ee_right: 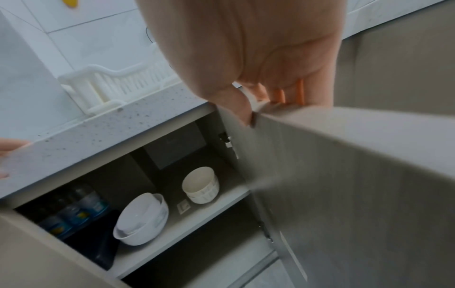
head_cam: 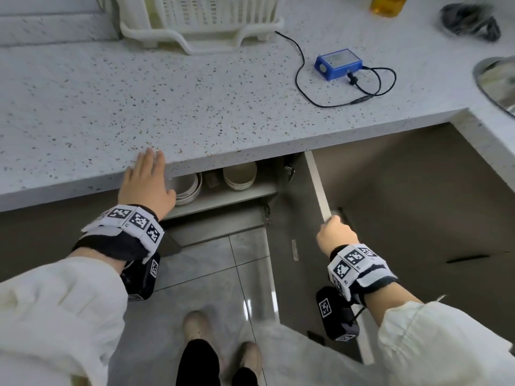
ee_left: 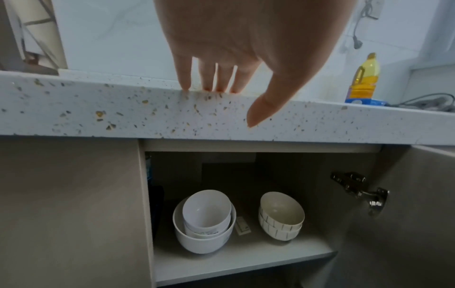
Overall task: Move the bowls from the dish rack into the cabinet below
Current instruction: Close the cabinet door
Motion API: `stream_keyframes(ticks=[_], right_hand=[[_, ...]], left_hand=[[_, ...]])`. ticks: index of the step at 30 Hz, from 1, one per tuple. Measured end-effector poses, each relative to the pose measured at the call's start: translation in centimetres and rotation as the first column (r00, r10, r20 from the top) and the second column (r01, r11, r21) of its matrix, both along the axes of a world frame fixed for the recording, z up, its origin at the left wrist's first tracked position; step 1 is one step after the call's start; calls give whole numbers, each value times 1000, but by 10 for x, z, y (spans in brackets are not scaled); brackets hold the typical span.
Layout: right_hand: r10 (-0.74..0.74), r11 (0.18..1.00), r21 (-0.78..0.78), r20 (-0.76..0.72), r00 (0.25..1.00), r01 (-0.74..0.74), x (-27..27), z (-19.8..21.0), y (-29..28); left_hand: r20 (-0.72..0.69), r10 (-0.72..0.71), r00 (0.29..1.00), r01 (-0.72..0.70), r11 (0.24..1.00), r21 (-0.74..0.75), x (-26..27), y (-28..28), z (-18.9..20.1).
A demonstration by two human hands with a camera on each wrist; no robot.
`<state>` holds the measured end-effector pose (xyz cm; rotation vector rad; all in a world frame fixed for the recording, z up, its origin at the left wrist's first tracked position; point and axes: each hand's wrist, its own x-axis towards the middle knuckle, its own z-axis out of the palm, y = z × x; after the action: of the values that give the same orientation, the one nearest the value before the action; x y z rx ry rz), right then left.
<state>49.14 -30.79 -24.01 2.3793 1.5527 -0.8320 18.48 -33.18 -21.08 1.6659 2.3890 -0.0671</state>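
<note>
The white slatted dish rack (head_cam: 200, 18) stands at the back of the speckled counter (head_cam: 167, 101); no bowl shows in the part I see. In the open cabinet below, a stack of white bowls (ee_left: 204, 222) sits left on the shelf (ee_left: 246, 259) and a stack of beige striped bowls (ee_left: 280, 216) sits right. Both stacks also show in the head view, white bowls (head_cam: 189, 190) and beige bowls (head_cam: 239, 175). My left hand (head_cam: 150, 174) rests with straight fingers (ee_left: 184, 81) on the counter's front edge. My right hand (head_cam: 333, 227) grips the top edge of the open cabinet door (head_cam: 418, 204).
A blue box (head_cam: 338, 64) with a black cable lies on the counter, with a sink (head_cam: 498, 82), an oil bottle (head_cam: 386, 5) and a dark object (head_cam: 468, 20) farther right. Bottles (ee_right: 74, 210) stand at the shelf's left. My feet (head_cam: 223, 344) are on grey tiles.
</note>
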Motion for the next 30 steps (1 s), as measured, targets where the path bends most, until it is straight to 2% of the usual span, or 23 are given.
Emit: stream_keyframes(ticks=[3,6,8,10,14,18,24,30], right_hand=[[23,998,-60,-68,997,-27,-23,2,0],[-20,994,-112,-238,971,-7,-46,4,2],[-101,987,-158,-439,893,33,-62,4,1],[-136,975,-221,-566,813,10,-80,2,-1],[-126,962,-259,-693,710,-82,-125,-5,-1],[-155,972,-231,-778,609,-48,-177,-9,9],[-158,977,-215,-737,657,-5,-228,-23,29],[-192,977,-208,-735,650,54,-255,-45,41]], left_hand=[[47,-8,999,8,1000,-2,-2,0,3],[100,-35,994,35,999,0,-6,-3,5],[166,-49,985,48,999,7,-12,-6,7],[224,-32,974,27,999,24,-19,-9,9],[211,73,975,-79,997,21,-53,-13,6],[160,64,985,-55,997,-57,-88,-14,0],[120,16,993,-11,999,-37,-103,-9,-11],[133,5,991,-7,1000,18,-105,-9,-18]])
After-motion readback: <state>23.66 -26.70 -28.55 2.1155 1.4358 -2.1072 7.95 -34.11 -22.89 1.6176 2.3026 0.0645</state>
